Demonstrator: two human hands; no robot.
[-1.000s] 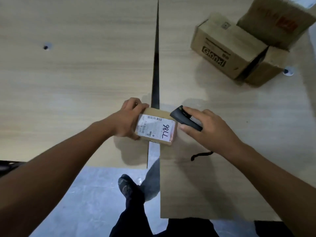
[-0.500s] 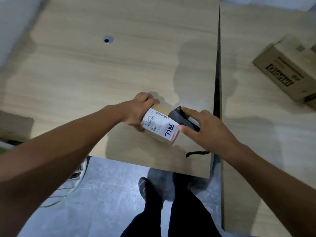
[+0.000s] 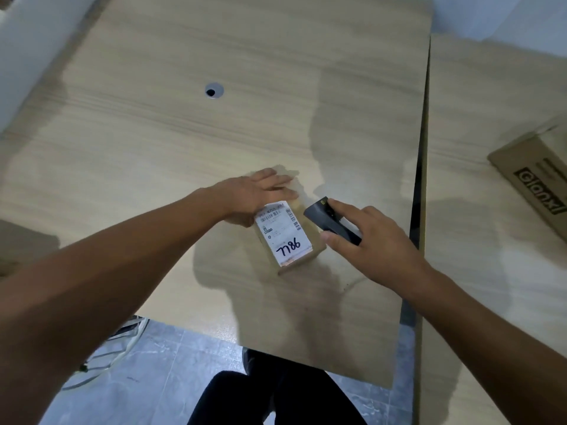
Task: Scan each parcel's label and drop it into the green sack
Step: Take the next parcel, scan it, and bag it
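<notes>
A small cardboard parcel [image 3: 310, 240] lies on the left wooden table [image 3: 153, 148], its white label facing up with "7786" handwritten on it. My left hand [image 3: 251, 194] holds the parcel's far left end, with the fingers stretched flat along it. My right hand [image 3: 374, 243] grips a black handheld scanner [image 3: 325, 220], whose nose sits just right of the label's barcode. No green sack is in view.
A larger printed cardboard box [image 3: 537, 179] sits on the right table, past the dark gap [image 3: 420, 179] between the tables. A cable hole [image 3: 214, 91] is in the left table. My dark trouser legs [image 3: 276, 397] and grey floor tiles show below the table edge.
The view has swung left and the big boxes have slid out to the right. The parcel has turned so its label runs lengthwise towards me. My left fingers have flattened out.
</notes>
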